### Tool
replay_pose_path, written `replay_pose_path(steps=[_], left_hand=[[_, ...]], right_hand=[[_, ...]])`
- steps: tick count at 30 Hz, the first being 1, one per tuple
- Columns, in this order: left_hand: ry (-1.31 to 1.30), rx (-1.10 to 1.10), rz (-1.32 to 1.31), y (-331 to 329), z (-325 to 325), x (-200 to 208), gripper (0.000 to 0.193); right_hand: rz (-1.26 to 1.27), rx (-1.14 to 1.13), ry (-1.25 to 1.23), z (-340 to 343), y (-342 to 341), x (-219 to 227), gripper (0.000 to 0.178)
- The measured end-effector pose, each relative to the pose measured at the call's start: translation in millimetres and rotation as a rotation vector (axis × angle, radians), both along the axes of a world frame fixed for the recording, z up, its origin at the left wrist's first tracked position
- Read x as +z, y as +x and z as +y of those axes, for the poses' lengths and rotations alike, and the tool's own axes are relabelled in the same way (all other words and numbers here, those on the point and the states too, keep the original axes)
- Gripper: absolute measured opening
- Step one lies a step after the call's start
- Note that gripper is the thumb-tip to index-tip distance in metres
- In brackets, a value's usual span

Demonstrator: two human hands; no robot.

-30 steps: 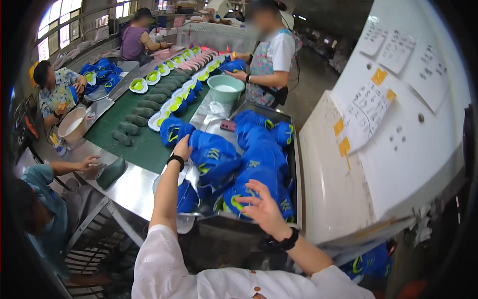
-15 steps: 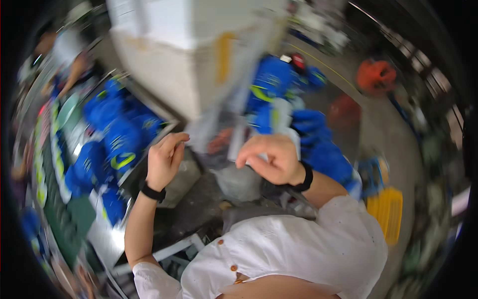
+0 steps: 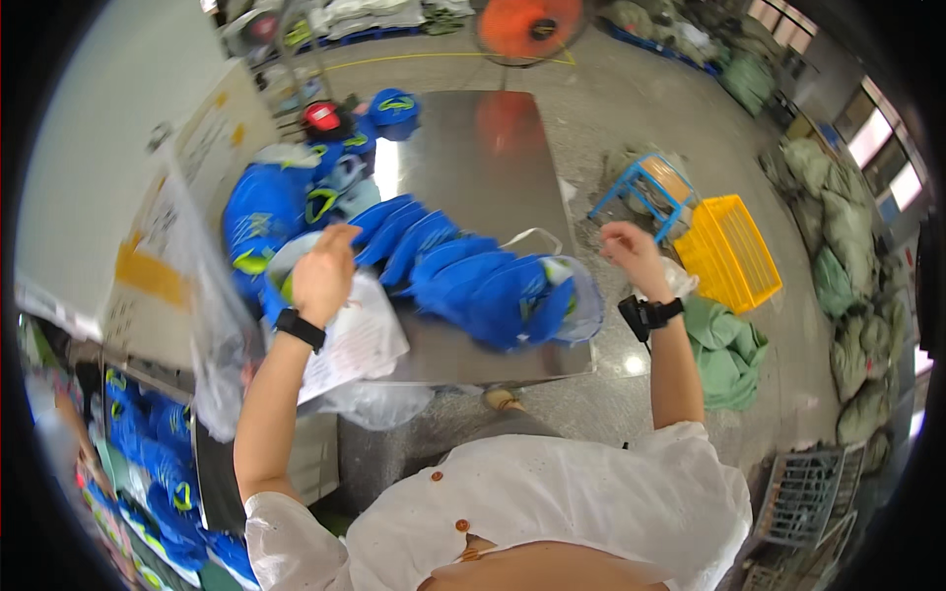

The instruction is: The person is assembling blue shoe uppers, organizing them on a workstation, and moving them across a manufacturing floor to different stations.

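Observation:
A row of nested blue caps (image 3: 473, 281) lies along the near part of a metal table (image 3: 463, 167). My left hand (image 3: 325, 276) is over the table's left side, beside the caps and above a sheet of paper (image 3: 360, 335). Its fingers are bent and smeared by motion, so whether it grips anything is unclear. My right hand (image 3: 636, 258) hangs in the air past the table's right edge, fingers loosely curled and apart, with nothing seen in it. More blue caps (image 3: 264, 212) are piled at the table's left.
A tall white box (image 3: 118, 177) with a clear plastic bag (image 3: 212, 325) stands at the left. Right of the table are a yellow crate (image 3: 729, 251), a blue-framed stool (image 3: 655, 187) and green cloth (image 3: 724, 355). An orange fan (image 3: 532, 30) stands beyond; sacks (image 3: 847, 227) line the right.
My view has swung right, bringing the metal table in front of me. My hands have spread apart, the right one moving out past the table's right edge.

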State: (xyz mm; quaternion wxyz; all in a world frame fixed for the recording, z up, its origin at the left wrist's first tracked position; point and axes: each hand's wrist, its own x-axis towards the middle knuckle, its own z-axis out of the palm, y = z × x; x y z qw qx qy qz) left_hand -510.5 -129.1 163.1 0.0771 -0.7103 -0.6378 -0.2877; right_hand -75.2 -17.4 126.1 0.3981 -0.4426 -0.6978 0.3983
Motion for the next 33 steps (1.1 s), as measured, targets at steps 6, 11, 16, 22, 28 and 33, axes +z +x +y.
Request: replay_pose_path(steps=[6,11,16,22,28,33], left_hand=[[-0.26,0.273,0.119,-30,139,-43,0.025],[-0.582,0.469,0.315,-46,209,-58,0.03],[-1.019,0.255,0.497,-24,250,-100,0.049],[-1.213,0.053,0.342,11,212,-118,0.073],[-1.079,0.11,0.377,-19,194,-139,0.031],[-0.82,0.354,0.552,4,195,-110,0.017]], right_hand=[[-0.501,0.141,0.23,100,69,-126,0.04],[-0.607,0.387,0.07,124,23,-153,0.04],[-0.739,0.494,0.289,125,10,-199,0.015],[-0.659,0.273,0.34,115,4,-218,0.015],[-0.82,0.252,0.334,114,-19,-212,0.019],[-0.835,0.32,0.294,126,-8,-225,0.025]])
